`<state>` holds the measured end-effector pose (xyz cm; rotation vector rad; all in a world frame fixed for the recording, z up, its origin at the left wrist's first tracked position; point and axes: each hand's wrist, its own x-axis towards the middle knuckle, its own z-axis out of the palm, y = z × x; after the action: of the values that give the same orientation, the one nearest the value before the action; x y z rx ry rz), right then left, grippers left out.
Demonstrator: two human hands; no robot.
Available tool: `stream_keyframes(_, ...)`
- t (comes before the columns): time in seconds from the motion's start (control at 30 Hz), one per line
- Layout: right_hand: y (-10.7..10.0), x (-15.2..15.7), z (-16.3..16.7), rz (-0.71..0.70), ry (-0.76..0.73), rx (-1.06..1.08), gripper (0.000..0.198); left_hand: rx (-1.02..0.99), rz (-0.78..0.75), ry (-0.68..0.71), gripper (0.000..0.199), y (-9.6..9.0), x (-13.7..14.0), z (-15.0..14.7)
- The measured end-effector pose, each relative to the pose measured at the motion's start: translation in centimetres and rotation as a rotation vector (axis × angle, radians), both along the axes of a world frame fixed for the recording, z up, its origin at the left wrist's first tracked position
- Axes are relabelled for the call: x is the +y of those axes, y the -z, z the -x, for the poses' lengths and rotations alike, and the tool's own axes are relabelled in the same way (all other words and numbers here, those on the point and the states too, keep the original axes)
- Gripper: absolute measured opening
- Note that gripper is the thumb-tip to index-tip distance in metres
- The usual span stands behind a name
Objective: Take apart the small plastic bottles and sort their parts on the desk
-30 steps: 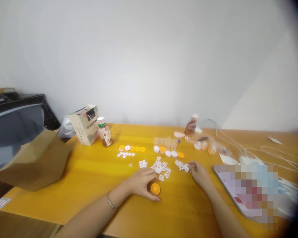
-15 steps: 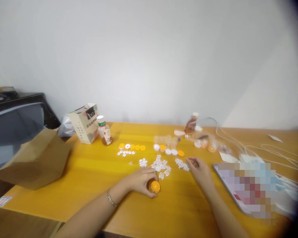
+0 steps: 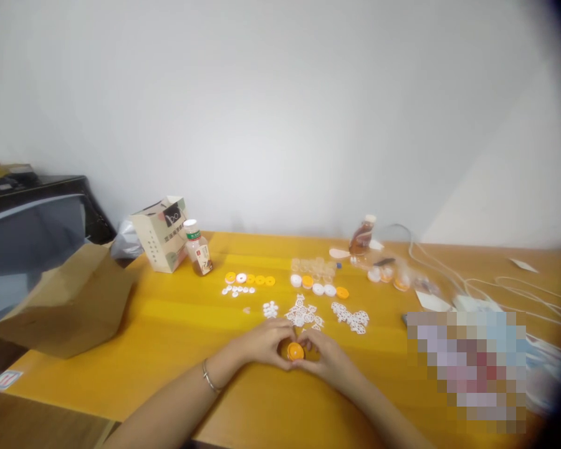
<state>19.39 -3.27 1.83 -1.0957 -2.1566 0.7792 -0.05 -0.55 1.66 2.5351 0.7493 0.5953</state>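
One orange-topped round part (image 3: 295, 352), our left hand (image 3: 270, 343) gripping one side, our right hand (image 3: 330, 360) the other, white openwork pieces (image 3: 300, 318) beyond

One head-worn view, facing forward and slightly down across the table (image 3: 168, 349) from its near side. Pale wall (image 3: 280, 112) fills upper half. Left hand (image 3: 267, 343) and right hand (image 3: 330, 363) sit low-centre, fairly near; far table edge well beyond.
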Motion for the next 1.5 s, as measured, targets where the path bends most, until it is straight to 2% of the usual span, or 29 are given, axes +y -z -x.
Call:
stream_keyframes(0.1,0.0,-0.5,0.3,0.011,-0.01,0.057,0.018,0.01,-0.001,-0.022,0.028,0.1,-0.1,-0.1)
stream_keyframes(0.2,-0.1,-1.0,0.6,-0.042,0.001,0.09,0.018,0.022,-0.003,-0.034,0.029,0.0,-0.1,-0.2)
stream_keyframes(0.33,-0.6,-0.2,-0.1,-0.146,0.116,0.126,0.022,0.007,-0.013,-0.027,0.032,0.0,-0.2,-0.2)
stream_keyframes(0.47,-1.1,3.1,-2.3,-0.205,0.367,0.082,0.031,0.007,-0.012,-0.014,0.033,0.2,-0.2,-0.2)
stream_keyframes(0.57,-1.3,6.5,-4.0,-0.225,0.457,-0.019,0.028,0.005,-0.014,-0.012,0.033,0.2,-0.2,-0.2)
stream_keyframes(0.73,-1.2,11.1,-5.0,-0.214,0.481,-0.165,0.033,0.005,-0.014,-0.005,0.032,0.2,-0.1,-0.1)
stream_keyframes(0.9,-0.5,12.6,-4.9,-0.197,0.484,-0.217,0.035,0.001,-0.005,0.005,0.034,0.4,0.0,-0.1)
stream_keyframes(1.2,-0.2,13.1,-4.6,-0.209,0.483,-0.24,0.035,0.028,-0.002,0.012,0.034,0.3,0.0,-0.1)
stream_keyframes(1.33,-0.6,11.5,-3.9,-0.311,0.486,-0.109,0.031,0.03,0.006,0.018,0.034,0.0,0.0,0.0)
stream_keyframes(1.4,-0.8,9.2,-3.3,-0.368,0.383,-0.001,0.024,0.031,0.021,0.025,0.034,-0.2,0.0,0.1)
stream_keyframes(1.5,-0.9,4.7,-2.2,-0.281,0.114,-0.019,0.016,0.036,0.042,0.036,0.035,-0.5,0.0,0.3)
